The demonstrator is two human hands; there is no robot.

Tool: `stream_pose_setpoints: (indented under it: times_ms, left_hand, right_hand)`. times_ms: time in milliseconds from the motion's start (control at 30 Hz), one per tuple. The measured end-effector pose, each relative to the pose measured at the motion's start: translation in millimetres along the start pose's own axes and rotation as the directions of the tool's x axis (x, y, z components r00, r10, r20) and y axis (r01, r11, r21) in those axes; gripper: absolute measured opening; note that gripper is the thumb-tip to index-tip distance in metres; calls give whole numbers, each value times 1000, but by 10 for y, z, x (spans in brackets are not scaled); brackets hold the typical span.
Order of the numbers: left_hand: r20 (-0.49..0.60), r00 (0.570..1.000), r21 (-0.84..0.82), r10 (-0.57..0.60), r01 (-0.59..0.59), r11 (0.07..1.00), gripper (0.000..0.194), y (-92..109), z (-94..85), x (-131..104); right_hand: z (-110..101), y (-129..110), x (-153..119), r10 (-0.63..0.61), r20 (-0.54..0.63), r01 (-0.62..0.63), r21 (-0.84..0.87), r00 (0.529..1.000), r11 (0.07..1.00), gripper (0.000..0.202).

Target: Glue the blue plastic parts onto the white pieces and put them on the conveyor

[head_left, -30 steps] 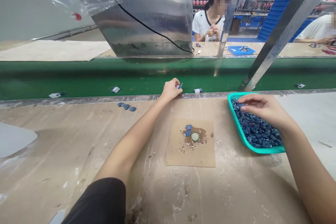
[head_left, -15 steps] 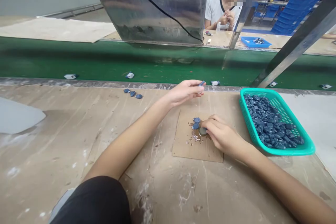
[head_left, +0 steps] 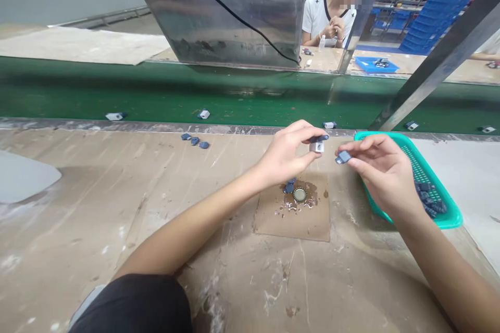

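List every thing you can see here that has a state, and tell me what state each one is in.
left hand: raised, fingers pinching a small blue-and-white part
right hand: raised, fingers pinching a small blue piece
green basket: resting on the bench, partly filled with blue pieces
bottle cap: open side up on the stained cardboard square
green belt: carrying scattered small parts

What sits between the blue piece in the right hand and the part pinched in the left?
Nothing visible. The blue piece in the right hand and the white-and-blue part in the left hand face each other across open air above the cardboard square.
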State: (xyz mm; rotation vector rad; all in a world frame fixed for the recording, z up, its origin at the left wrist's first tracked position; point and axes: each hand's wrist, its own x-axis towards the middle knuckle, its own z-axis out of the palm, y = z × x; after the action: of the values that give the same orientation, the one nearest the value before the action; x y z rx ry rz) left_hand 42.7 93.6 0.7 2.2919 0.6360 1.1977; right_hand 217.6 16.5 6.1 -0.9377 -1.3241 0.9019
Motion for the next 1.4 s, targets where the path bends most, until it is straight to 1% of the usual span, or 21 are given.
stream_pose_setpoints:
  times_ms: [100, 200, 333, 467, 600, 667, 733, 767, 800, 867, 933, 967, 1033, 1067, 1167, 1233, 1267, 1300, 1333, 1367, 1400]
  left_hand:
    - [-1, 998, 34, 57, -57, 998, 27, 100, 25, -20]
    - [16, 996, 86, 91, -92, 992, 25, 137, 35, -34]
    - [21, 991, 136, 129, -131, 982, 22, 159, 36, -47]
    - [16, 988, 159, 157, -157, 975, 19, 190, 49, -68]
    - [-17, 985, 170, 172, -167, 971, 15, 220, 63, -90]
    - [-34, 981, 172, 188, -180, 968, 15, 241, 63, -95]
    - [-33, 976, 169, 215, -207, 964, 16, 273, 57, -96]
    - [-29, 973, 167, 228, -220, 961, 16, 293, 53, -96]
    - [-28, 971, 165, 239, -231, 959, 17, 314, 50, -97]
    - [-28, 967, 168, 253, -245, 955, 17, 354, 45, -102]
    - [-39, 962, 191, 270, -258, 947, 17, 383, 46, -113]
    - [-42, 958, 205, 284, -270, 941, 17, 391, 51, -122]
    - [-57, 946, 227, 318, -298, 927, 16, 402, 68, -144]
    - [-74, 940, 230, 332, -308, 923, 15, 407, 80, -156]
    - [-111, 927, 214, 359, -331, 919, 15, 425, 113, -176]
    - [-78, 929, 203, 362, -341, 918, 17, 408, 118, -142]
    - [-37, 936, 199, 351, -337, 920, 19, 370, 111, -102]
    - [16, 946, 202, 325, -321, 925, 20, 303, 98, -47]
    - [77, 958, 218, 277, -287, 933, 21, 202, 79, 23]
    - [138, 970, 251, 202, -232, 940, 22, 66, 56, 102]
    - [189, 977, 302, 103, -157, 940, 22, -99, 29, 183]
  right_hand:
    - [-32, -30, 27, 56, -51, -50, 107, 997, 993, 24]
    - [-24, -1, 20, 85, -48, -79, 115, 995, 990, 29]
    - [-4, 28, 5, 48, -38, -46, 68, 998, 997, 32]
    - [48, -3, -25, 1, -87, -5, -43, 996, 999, 34]
    - [108, -36, -83, 3, -143, -24, -149, 990, 989, 34]
    - [106, -39, -93, 23, -137, -42, -142, 990, 989, 34]
    - [74, -36, -79, 103, -60, -107, -61, 993, 992, 35]
    - [51, -35, -65, 165, 12, -165, -2, 986, 986, 35]
    - [24, -32, -49, 227, 97, -233, 57, 969, 971, 36]
    - [-29, -26, -22, 322, 259, -366, 148, 911, 919, 41]
    - [-67, -17, -11, 362, 377, -457, 200, 853, 867, 47]
    - [-75, -12, -15, 366, 419, -484, 219, 831, 847, 51]
    - [-67, -5, -39, 356, 464, -505, 248, 811, 827, 52]
    - [-52, -4, -56, 344, 462, -496, 263, 818, 827, 49]
    - [-12, -8, -88, 309, 406, -434, 265, 860, 861, 47]
    - [-41, -8, -57, 286, 407, -380, 169, 867, 909, 53]
    - [-89, -5, -20, 277, 409, -333, 71, 870, 940, 55]
    - [-165, 1, 27, 267, 387, -259, -74, 883, 963, 55]
    - [-267, 11, 80, 249, 334, -159, -273, 909, 949, 53]
    - [-392, 26, 133, 223, 258, -63, -512, 940, 857, 49]
    - [-534, 45, 181, 204, 178, -1, -751, 963, 661, 44]
